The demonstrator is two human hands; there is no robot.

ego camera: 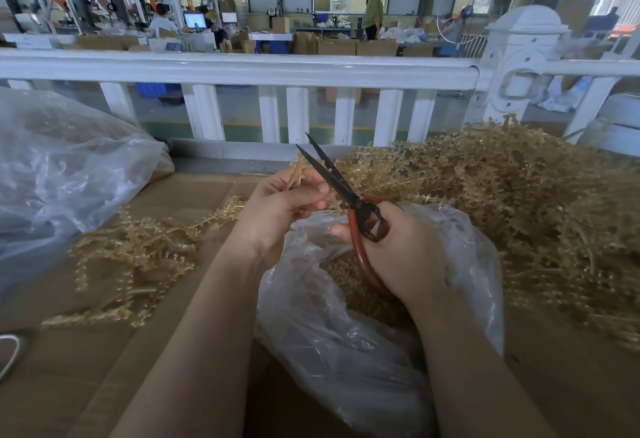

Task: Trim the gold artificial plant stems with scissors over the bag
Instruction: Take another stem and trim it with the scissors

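Left hand (284,205) is closed around a small bundle of pale gold plastic stem ends (298,173), which stick up past the fingers. Right hand (398,250) is gripping the red-handled scissors with dark steel blades (341,183), fingers through the loops. Blades are parted and point up and away, crossing just beside the left thumb. The stem ends sit left of the blades, not yet between them as far as I can tell.

The clear plastic bag of gold offcuts (346,333) sits below and slightly right of both hands, mouth open. Big heap of untrimmed gold plastic fronds (519,209) to the right, loose gold sprigs (138,257) on the brown cardboard work surface (190,195) to the left.

Risks, my read:
- Left thumb and fingertips are very near the blade pivot. If the blades close before the stems get repositioned, the skin gets nipped.
- The stem ends are over the bag's far-left edge at best. Offcuts probably land on the cardboard, not inside.
- The bundle is several stems thick. A partial bite could twist them in the grip and leave uneven lengths.
- The bag film is bunched up against the right wrist. It could snag in the handle loops or fold over the mouth.
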